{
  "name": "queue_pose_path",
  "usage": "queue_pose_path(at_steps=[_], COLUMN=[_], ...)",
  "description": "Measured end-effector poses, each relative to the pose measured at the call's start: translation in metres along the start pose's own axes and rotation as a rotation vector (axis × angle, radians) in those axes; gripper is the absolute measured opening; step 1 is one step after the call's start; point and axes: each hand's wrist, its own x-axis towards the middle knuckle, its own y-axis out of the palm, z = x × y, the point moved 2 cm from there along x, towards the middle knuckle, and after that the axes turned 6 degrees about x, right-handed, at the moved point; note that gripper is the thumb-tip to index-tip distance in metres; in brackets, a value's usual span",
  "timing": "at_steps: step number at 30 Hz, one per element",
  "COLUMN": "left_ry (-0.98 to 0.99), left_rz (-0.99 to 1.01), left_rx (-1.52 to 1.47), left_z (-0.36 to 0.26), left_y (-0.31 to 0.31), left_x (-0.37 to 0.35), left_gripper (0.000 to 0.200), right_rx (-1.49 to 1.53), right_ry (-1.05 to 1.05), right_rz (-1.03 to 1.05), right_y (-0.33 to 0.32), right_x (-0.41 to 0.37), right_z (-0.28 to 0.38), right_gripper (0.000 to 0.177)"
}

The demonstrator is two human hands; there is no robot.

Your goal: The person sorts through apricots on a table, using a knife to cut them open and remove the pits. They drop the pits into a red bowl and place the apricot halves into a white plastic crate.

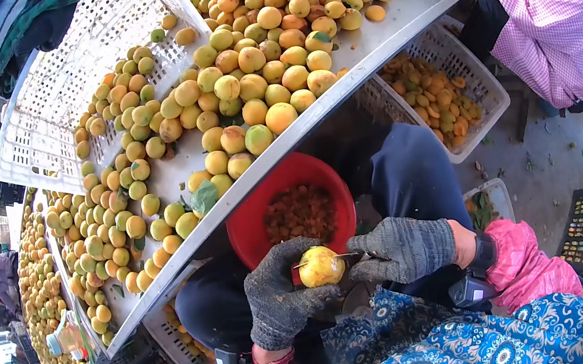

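Right hand (409, 247): lying at 3 o'clock from the fruit (321, 265), just beside it, its gloved fingers closing on a thin tool (349, 254).
Left hand (277, 295): touching the fruit, so being the nearer hand; its gloved fingers are gripping from 9 o'clock, curling toward 11 and 7.
Fruit: sitting between both hands, yellow and nearly round; its long axis is barely showing, perhaps running 9 to 3.
Tool: pointing from the right fingers toward 9 o'clock, meeting the fruit's side; whether its tip is piercing the skin, I cannot tell.
Bucket (236, 229): standing at 12 o'clock from the fruit, lower down, red, holding reddish-brown pieces (300, 215).
Table (368, 36): slanting beyond the bucket, its near edge running from 8 toward 1 o'clock.
Pile (253, 85): spreading over the table from 10 to 12 o'clock, whole fruits mostly.
Crate (489, 122): resting at 1 o'clock on the floor, holding orange pieces.
White crate (35, 150): tilting among the pile at 10 o'clock.
Co-worker (553, 26): sitting at 1 o'clock, farther off, wearing pink checks.
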Motion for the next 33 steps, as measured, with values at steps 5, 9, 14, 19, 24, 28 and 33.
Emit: queue_pose_path(at_steps=[5,9,14,19,24,28,33], left_ry=[0.003,0.023,0.034,0.193,0.063,0.173,0.323], left_rz=[-0.007,0.035,0.087,0.159,0.199,0.211,0.259], left_rx=[0.116,0.219,0.37,0.55,0.358,0.426,0.712], left_z=[-0.001,-0.004,-0.011,-0.013,-0.014,-0.01,-0.017], left_y=[0.002,0.001,0.001,-0.001,-0.002,0.0,0.003], left_x=[0.0,-0.001,0.001,0.005,0.005,0.007,0.013], left_gripper=[0.059,0.059,0.057,0.052,0.05,0.048,0.05], right_rx=[-0.053,0.04,0.049,-0.057,0.084,-0.034,-0.153], right_ry=[0.012,0.093,0.022,-0.034,-0.026,0.142,0.137], right_rz=[-0.044,-0.003,-0.021,0.034,0.011,0.084,0.124], right_y=[-0.004,-0.003,-0.005,-0.007,-0.003,-0.004,-0.001], right_x=[-0.002,-0.003,-0.006,-0.009,-0.008,-0.008,-0.004], right_z=[0.01,0.006,0.005,0.006,0.005,0.008,0.01], right_gripper=[0.037,0.037,0.033,0.03,0.031,0.039,0.049])
